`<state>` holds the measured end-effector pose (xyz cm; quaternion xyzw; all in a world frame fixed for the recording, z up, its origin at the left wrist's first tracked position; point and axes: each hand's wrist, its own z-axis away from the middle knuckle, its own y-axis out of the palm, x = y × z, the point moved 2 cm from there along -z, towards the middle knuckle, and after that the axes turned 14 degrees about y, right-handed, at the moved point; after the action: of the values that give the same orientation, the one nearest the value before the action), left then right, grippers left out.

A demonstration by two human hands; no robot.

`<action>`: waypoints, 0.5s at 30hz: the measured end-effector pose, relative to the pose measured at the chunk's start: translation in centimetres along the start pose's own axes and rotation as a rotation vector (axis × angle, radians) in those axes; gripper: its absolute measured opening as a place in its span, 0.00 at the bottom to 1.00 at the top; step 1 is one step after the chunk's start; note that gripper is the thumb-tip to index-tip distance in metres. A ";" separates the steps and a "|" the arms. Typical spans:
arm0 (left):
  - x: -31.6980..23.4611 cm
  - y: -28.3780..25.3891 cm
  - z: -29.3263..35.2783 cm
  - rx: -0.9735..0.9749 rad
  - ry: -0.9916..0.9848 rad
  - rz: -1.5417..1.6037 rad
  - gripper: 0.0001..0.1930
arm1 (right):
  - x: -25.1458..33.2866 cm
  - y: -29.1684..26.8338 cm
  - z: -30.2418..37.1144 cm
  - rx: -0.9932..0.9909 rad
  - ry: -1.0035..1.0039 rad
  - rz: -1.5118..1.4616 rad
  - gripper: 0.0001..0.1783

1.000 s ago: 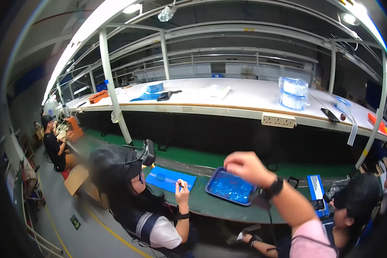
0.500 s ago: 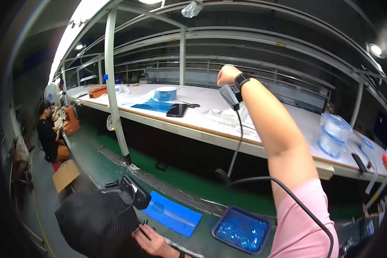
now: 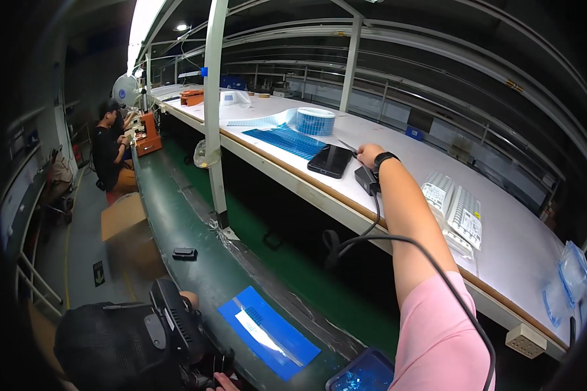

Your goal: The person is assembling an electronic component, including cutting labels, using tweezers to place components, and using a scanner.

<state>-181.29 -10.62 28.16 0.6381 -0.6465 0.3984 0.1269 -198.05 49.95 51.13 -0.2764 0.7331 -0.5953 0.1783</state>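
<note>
The pair of dark-handled metal scissors (image 3: pixel 347 145) lies on the long white worktop (image 3: pixel 398 171), slightly right of and above the centre of the frame, its handle end mostly hidden by the person's right hand (image 3: pixel 370 155). The fingers are curled in at that end, touching or nearly touching it; whether they grip it cannot be told. The left hand is out of view. A black wristband (image 3: pixel 386 157) circles the right wrist, with a small black box (image 3: pixel 366 180) on a dark cable just below it, and the arm runs down to a pink sleeve (image 3: pixel 430 319) at the lower right. Just left of the hand lies a glossy black smartphone (image 3: pixel 331 161), beside a flat blue gridded sheet (image 3: pixel 287 141), with a roll of blue-and-white gridded labels (image 3: pixel 316 122) above. Right of the forearm are white ridged strips in clear packaging (image 3: pixel 451 210). At the bottom centre, a bright blue rectangular mat (image 3: pixel 269 332) rests on the green bench (image 3: pixel 205 281), near a dark blue tray (image 3: pixel 361 373) cut by the lower edge. A co-worker in a black cap (image 3: pixel 111 345) fills the lower left.
</note>
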 end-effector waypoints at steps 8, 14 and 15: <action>-2.4 0.6 -0.3 -0.050 0.678 0.038 0.08 | 1.5 -2.9 2.0 -0.075 0.322 0.003 0.15; -4.4 0.4 0.5 0.065 0.820 -0.041 0.10 | 0.9 -4.1 4.5 -0.076 0.418 -0.080 0.20; -4.5 0.5 0.9 0.069 0.798 -0.038 0.10 | 1.0 -5.0 5.5 -0.172 0.447 -0.214 0.21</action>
<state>-180.74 -8.06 24.34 0.4490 -0.5207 0.6339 0.3542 -194.65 44.39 54.76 -0.2278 0.7688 -0.5926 -0.0763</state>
